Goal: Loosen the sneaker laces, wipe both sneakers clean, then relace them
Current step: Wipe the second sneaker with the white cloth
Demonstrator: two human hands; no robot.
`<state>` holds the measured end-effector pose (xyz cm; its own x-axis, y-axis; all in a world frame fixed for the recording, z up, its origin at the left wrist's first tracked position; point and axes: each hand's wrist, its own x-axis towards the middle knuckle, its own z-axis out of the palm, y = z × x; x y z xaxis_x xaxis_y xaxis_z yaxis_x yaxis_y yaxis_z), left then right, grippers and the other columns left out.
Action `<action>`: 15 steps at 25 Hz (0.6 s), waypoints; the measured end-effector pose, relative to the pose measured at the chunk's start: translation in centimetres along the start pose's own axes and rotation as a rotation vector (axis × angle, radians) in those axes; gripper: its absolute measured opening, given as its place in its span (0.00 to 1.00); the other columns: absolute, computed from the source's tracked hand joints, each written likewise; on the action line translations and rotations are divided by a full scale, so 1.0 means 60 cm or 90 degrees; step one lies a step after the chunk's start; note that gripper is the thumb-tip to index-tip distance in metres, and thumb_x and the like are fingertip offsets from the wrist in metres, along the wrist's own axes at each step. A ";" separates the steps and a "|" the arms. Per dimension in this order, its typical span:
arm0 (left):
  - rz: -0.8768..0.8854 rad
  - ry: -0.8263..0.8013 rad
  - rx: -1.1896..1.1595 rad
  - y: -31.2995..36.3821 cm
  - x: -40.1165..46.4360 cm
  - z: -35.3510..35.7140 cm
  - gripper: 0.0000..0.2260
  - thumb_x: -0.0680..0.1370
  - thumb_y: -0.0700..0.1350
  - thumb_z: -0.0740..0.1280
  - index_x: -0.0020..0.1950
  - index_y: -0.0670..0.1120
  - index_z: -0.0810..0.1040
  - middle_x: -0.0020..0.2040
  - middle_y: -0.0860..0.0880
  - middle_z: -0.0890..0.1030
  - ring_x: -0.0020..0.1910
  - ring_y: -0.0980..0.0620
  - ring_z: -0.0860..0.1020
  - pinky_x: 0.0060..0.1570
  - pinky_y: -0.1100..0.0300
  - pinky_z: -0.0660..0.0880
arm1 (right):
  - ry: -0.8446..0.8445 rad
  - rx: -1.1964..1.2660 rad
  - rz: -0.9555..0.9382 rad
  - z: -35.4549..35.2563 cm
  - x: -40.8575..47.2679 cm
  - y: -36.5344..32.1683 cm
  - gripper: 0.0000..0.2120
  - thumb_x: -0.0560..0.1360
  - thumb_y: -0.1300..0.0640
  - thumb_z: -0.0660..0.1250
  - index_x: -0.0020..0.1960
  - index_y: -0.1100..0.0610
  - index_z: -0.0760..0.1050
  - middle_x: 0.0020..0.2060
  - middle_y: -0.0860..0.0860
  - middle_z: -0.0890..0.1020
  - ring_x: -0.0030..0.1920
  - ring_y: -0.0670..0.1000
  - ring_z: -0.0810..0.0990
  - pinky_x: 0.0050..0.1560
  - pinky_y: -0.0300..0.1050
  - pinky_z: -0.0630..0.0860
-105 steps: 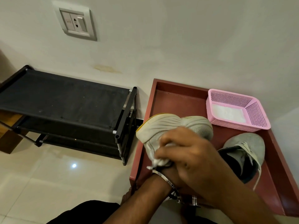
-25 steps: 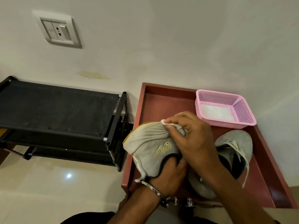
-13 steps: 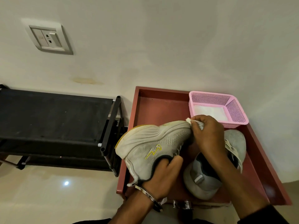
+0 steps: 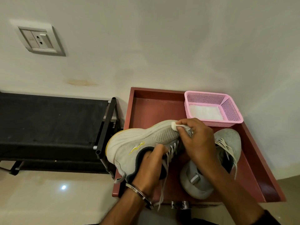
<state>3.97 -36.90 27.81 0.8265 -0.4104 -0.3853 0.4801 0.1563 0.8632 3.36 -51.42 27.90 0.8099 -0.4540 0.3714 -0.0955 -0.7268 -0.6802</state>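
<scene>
This is looking like a room in a home, likely by an entryway. A black shoe rack (image 4: 53,125) is standing on a glossy tiled floor (image 4: 48,192) against a plain painted wall (image 4: 162,46), which is carrying a switch and socket plate (image 4: 38,40). A sneaker (image 4: 209,163) is sitting on a red-brown surface (image 4: 155,108) beside a pink basket (image 4: 227,109).

A pale grey mesh sneaker (image 4: 142,143) bears a yellow zigzag logo; the perforated plastic basket (image 4: 230,111) is pink, the wooden tray surface (image 4: 155,108) reddish-brown, the fabric rack (image 4: 48,120) black.
</scene>
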 end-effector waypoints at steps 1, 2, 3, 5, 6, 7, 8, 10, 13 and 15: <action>0.004 0.002 -0.029 0.002 -0.002 0.004 0.18 0.72 0.49 0.64 0.53 0.40 0.84 0.54 0.43 0.85 0.59 0.44 0.81 0.65 0.41 0.73 | -0.008 0.025 -0.013 0.002 -0.008 -0.015 0.07 0.74 0.62 0.72 0.50 0.53 0.83 0.45 0.45 0.83 0.46 0.43 0.81 0.49 0.48 0.79; 0.007 0.013 -0.077 0.007 -0.005 0.009 0.16 0.76 0.48 0.63 0.55 0.40 0.83 0.55 0.42 0.85 0.60 0.44 0.80 0.65 0.44 0.73 | -0.030 0.065 -0.047 0.005 -0.020 -0.035 0.07 0.74 0.62 0.72 0.50 0.53 0.83 0.45 0.44 0.83 0.47 0.42 0.81 0.50 0.45 0.79; 0.007 0.024 -0.129 0.012 -0.009 0.013 0.14 0.81 0.46 0.61 0.56 0.40 0.82 0.56 0.41 0.84 0.60 0.45 0.80 0.65 0.46 0.73 | -0.058 0.097 -0.086 0.006 -0.033 -0.058 0.07 0.74 0.62 0.72 0.50 0.54 0.83 0.46 0.44 0.84 0.49 0.43 0.81 0.51 0.41 0.78; 0.004 0.023 -0.209 0.018 -0.014 0.018 0.16 0.83 0.44 0.55 0.58 0.39 0.81 0.56 0.41 0.84 0.60 0.46 0.81 0.64 0.51 0.75 | -0.088 0.095 -0.150 0.000 -0.040 -0.070 0.07 0.75 0.63 0.71 0.51 0.55 0.84 0.46 0.45 0.84 0.50 0.44 0.81 0.52 0.39 0.76; 0.001 0.011 -0.234 0.018 -0.015 0.018 0.17 0.84 0.45 0.54 0.59 0.40 0.80 0.56 0.41 0.84 0.59 0.46 0.81 0.63 0.51 0.76 | -0.067 0.065 -0.158 -0.002 -0.030 -0.056 0.06 0.75 0.62 0.71 0.51 0.55 0.84 0.46 0.46 0.84 0.49 0.45 0.81 0.52 0.41 0.77; 0.001 -0.003 -0.254 0.019 -0.016 0.018 0.18 0.83 0.45 0.53 0.60 0.40 0.80 0.57 0.41 0.84 0.59 0.45 0.81 0.63 0.50 0.75 | -0.033 0.027 -0.138 -0.006 -0.016 -0.036 0.06 0.75 0.62 0.71 0.51 0.56 0.83 0.46 0.47 0.84 0.48 0.47 0.81 0.51 0.45 0.78; 0.005 -0.006 -0.262 0.019 -0.015 0.017 0.18 0.83 0.46 0.53 0.61 0.41 0.80 0.58 0.42 0.84 0.60 0.45 0.81 0.64 0.49 0.74 | -0.004 -0.014 -0.098 -0.011 -0.001 -0.015 0.06 0.75 0.62 0.71 0.51 0.56 0.83 0.46 0.48 0.83 0.46 0.48 0.80 0.49 0.49 0.78; -0.005 0.001 -0.279 0.024 -0.015 0.019 0.18 0.83 0.46 0.54 0.62 0.41 0.80 0.59 0.42 0.83 0.61 0.45 0.81 0.65 0.48 0.74 | 0.021 -0.056 -0.012 -0.018 0.012 0.013 0.07 0.75 0.62 0.71 0.51 0.55 0.83 0.45 0.49 0.83 0.45 0.49 0.80 0.46 0.54 0.79; -0.034 -0.036 -0.345 0.038 -0.017 0.021 0.22 0.78 0.51 0.57 0.63 0.39 0.78 0.59 0.39 0.82 0.61 0.43 0.81 0.61 0.51 0.78 | -0.010 0.040 -0.012 -0.016 -0.016 -0.020 0.07 0.74 0.60 0.73 0.51 0.53 0.83 0.46 0.45 0.84 0.46 0.44 0.82 0.47 0.48 0.80; -0.050 -0.048 -0.374 0.044 -0.015 0.016 0.26 0.75 0.54 0.58 0.64 0.37 0.77 0.61 0.36 0.81 0.62 0.41 0.80 0.64 0.48 0.75 | -0.081 0.140 -0.082 -0.021 -0.042 -0.060 0.07 0.74 0.61 0.73 0.52 0.54 0.84 0.46 0.44 0.84 0.49 0.45 0.82 0.49 0.41 0.79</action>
<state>4.19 -36.97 30.74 0.7690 -0.4998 -0.3986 0.6391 0.5844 0.5001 0.91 -48.29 30.23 0.8747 -0.2870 0.3906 0.1293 -0.6384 -0.7587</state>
